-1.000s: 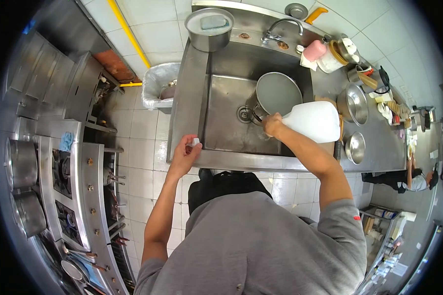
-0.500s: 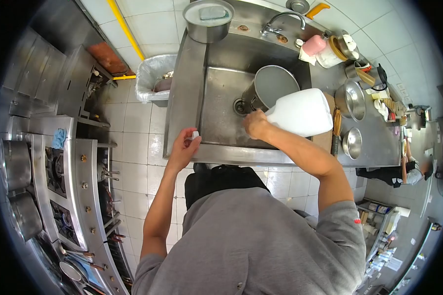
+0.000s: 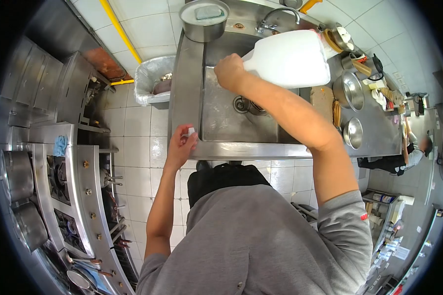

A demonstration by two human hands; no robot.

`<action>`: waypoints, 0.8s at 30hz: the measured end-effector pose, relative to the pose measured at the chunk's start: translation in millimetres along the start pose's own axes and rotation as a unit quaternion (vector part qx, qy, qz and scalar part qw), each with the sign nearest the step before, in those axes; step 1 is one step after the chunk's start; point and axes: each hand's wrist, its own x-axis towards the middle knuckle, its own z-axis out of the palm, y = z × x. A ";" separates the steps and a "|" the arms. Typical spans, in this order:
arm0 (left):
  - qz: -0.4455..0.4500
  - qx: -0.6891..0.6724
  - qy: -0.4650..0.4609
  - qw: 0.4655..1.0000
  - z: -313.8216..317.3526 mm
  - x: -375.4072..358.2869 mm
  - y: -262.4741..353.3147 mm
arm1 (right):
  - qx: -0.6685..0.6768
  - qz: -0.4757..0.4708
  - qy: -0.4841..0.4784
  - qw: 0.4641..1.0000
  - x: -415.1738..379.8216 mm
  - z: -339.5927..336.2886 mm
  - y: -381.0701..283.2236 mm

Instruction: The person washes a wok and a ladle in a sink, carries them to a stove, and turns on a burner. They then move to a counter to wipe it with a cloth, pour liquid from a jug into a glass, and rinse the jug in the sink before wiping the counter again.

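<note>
My right hand [image 3: 230, 73] is closed on the narrow end of a big white plastic jug [image 3: 290, 59], which lies tilted on its side above the steel sink [image 3: 219, 118]. Its mouth is hidden by my fingers, so I cannot see whether anything flows out. Under the jug and my forearm, a metal pot [image 3: 255, 109] stands in the sink, mostly covered from view. Over the sink's front left corner, my left hand [image 3: 180, 147] pinches a small white cap [image 3: 191, 131].
A round pot [image 3: 204, 30] with a sponge on top stands at the sink's back left corner. Behind the sink is a faucet [image 3: 280, 14]. Steel bowls [image 3: 353, 132] line the right counter. A lined bin [image 3: 142, 83] stands left, a stove [image 3: 59, 182] farther left. Another person [image 3: 403, 152] is far right.
My right hand has carried the jug up and away from me, toward the back of the sink, covering most of the pot. My left hand stays nearly in place with the cap.
</note>
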 end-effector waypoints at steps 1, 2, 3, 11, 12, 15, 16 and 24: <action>0.000 -0.003 0.002 1.000 -2.1 -1.0 -1.4 | -0.009 0.010 -0.021 1.000 1.6 -1.7 5.9; 0.000 -0.005 0.003 1.000 -4.8 -1.8 -3.0 | -0.018 0.019 -0.043 0.999 2.6 -3.4 11.5; 0.001 0.001 0.002 1.000 -7.7 -2.2 -5.1 | -0.028 0.029 -0.064 0.997 1.3 -3.5 16.2; 0.006 0.025 -0.033 0.999 -14.8 6.5 -12.1 | -0.174 -0.033 -0.181 0.967 -73.8 -26.2 32.5; 0.012 0.017 -0.033 0.999 -11.8 8.1 -10.6 | -0.199 -0.063 -0.200 0.957 -89.9 -43.5 34.8; 0.028 0.018 -0.042 0.999 -1.6 14.7 -7.2 | -0.066 0.030 -0.184 0.980 -84.0 23.9 29.6; 0.035 0.035 -0.052 0.997 0.5 18.9 -9.3 | -0.038 0.047 -0.192 0.980 -90.3 33.0 29.2; 0.034 0.105 -0.148 0.983 36.2 38.0 -4.3 | 0.044 0.040 -0.199 0.978 -136.8 130.0 -31.1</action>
